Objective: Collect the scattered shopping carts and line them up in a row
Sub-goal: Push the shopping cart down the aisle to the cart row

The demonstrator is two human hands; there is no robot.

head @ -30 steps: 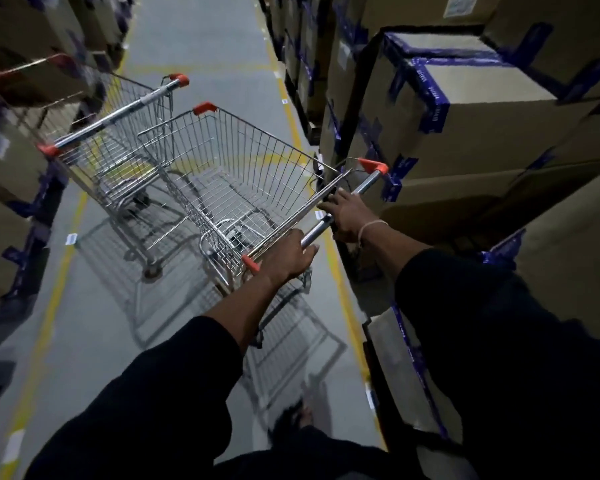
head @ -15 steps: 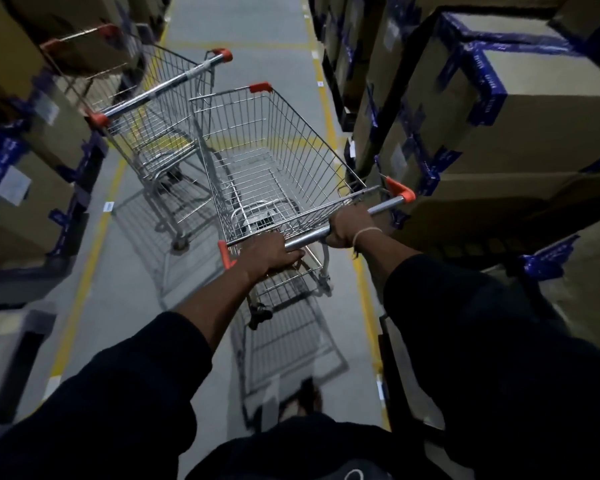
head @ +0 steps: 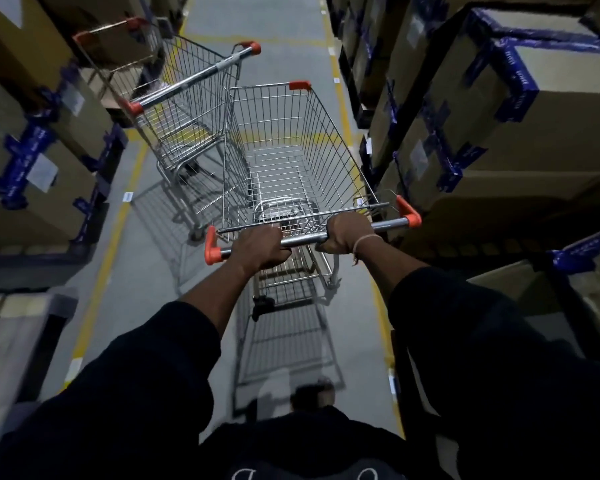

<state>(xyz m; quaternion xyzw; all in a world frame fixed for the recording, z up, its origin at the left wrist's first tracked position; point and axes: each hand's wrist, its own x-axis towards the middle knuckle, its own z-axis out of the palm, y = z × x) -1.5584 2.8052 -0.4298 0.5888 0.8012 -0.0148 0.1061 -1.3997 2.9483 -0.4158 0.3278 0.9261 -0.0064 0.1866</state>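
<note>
Handle alignment is differing from half a second ago: the bar of the near cart [head: 291, 161] is now lying almost level across the view, where it was slanting before, and its basket is pointing straight down the aisle. The left hand [head: 260, 249] and right hand [head: 349, 233] are still curling their fingers round the handle bar [head: 303, 239], the left near the left end cap, the right toward the right end, both gripping firmly. A pale band is sitting on the right wrist.

The near cart is extending directly ahead of the hands, its basket holding nothing. The second cart [head: 187, 123] is standing ahead and to the left of the hands, angled, its right side just beside the near cart's left wall; whether they are touching cannot be told.

Both carts are showing bright steel wire mesh, tubular chrome handles and orange plastic end caps. The floor [head: 146, 271] is showing smooth grey with yellow lines. Cardboard boxes [head: 499, 116] with blue tape are stacking on both sides.
</note>
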